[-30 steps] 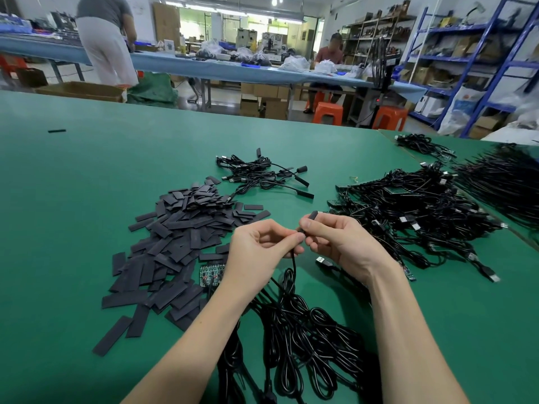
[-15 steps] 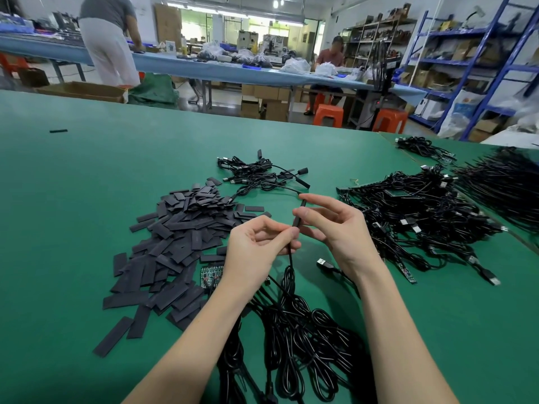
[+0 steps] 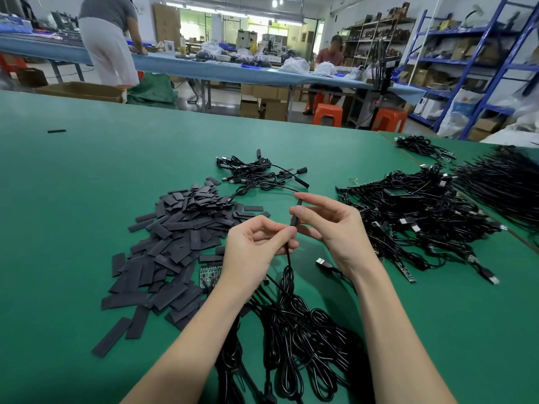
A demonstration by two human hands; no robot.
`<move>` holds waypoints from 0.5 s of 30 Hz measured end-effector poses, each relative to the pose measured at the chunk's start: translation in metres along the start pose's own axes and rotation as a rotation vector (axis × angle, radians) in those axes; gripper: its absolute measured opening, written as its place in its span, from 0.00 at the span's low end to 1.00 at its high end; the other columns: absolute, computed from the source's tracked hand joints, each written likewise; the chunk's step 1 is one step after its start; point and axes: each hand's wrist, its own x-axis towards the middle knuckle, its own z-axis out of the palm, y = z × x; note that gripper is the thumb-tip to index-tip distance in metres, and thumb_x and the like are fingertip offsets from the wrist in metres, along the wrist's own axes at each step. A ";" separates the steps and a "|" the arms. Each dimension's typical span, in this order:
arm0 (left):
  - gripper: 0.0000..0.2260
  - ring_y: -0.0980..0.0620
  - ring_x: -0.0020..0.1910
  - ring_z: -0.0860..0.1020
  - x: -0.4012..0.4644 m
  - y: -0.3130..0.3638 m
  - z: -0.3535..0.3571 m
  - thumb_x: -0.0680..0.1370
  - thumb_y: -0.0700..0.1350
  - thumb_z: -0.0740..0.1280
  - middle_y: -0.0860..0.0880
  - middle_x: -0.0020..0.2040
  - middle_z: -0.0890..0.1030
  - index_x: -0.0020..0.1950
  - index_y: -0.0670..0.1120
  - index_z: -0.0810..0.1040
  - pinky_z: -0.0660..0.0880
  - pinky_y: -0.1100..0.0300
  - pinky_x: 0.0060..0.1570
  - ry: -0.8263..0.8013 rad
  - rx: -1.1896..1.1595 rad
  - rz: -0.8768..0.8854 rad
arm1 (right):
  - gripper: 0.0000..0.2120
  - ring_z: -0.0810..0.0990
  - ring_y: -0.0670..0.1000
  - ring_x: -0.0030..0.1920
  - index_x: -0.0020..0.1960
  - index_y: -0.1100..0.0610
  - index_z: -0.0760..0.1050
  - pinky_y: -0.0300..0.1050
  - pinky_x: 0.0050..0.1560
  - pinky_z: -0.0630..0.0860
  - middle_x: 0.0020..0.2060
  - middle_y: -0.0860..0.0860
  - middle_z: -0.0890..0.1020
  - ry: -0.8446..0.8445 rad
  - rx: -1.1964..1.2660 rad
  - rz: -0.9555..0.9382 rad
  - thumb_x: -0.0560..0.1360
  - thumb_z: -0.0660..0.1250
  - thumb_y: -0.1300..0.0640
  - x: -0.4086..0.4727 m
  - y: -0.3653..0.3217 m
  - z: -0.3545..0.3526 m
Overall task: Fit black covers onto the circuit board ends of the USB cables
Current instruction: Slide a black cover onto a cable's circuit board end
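Note:
My left hand point(image 3: 256, 249) pinches a thin black USB cable point(image 3: 289, 258) just below its end. That end wears a black cover point(image 3: 295, 215) standing upright between my hands. My right hand point(image 3: 329, 228) pinches the cover between thumb and forefinger, the other fingers spread. The cable drops into a bundle of looped black cables point(image 3: 294, 339) in front of me. A heap of flat black covers point(image 3: 178, 240) lies to the left, with a bare circuit board point(image 3: 208, 276) at its near edge.
A small pile of covered cables point(image 3: 256, 173) lies beyond my hands. A big tangle of cables with bare boards point(image 3: 420, 220) fills the right, more cables point(image 3: 501, 179) past it. A loose USB plug point(image 3: 323, 263) lies under my right wrist. People work at a far table.
My right hand has opened up from a closed grip to a fingertip pinch, and the covered end now stands upright between my hands. My left hand keeps its pinch on the cable.

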 end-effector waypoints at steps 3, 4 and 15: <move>0.05 0.47 0.37 0.86 0.000 -0.001 -0.001 0.74 0.36 0.76 0.40 0.40 0.86 0.41 0.39 0.82 0.80 0.63 0.38 -0.002 0.011 -0.006 | 0.11 0.85 0.52 0.42 0.55 0.60 0.85 0.44 0.48 0.83 0.42 0.59 0.86 0.000 0.024 0.024 0.73 0.75 0.67 0.000 0.001 -0.002; 0.05 0.47 0.37 0.86 0.000 -0.001 -0.001 0.74 0.36 0.76 0.40 0.40 0.86 0.42 0.37 0.81 0.80 0.63 0.38 -0.003 0.016 -0.008 | 0.11 0.85 0.52 0.42 0.55 0.60 0.85 0.45 0.49 0.82 0.42 0.59 0.86 -0.002 0.031 0.034 0.73 0.75 0.66 0.000 0.001 -0.002; 0.05 0.46 0.38 0.86 0.003 0.001 -0.003 0.74 0.38 0.75 0.40 0.41 0.86 0.43 0.41 0.81 0.82 0.59 0.40 0.031 -0.045 -0.058 | 0.28 0.86 0.53 0.47 0.67 0.50 0.76 0.46 0.50 0.83 0.49 0.54 0.87 -0.143 -0.051 0.254 0.68 0.77 0.50 -0.001 0.002 -0.002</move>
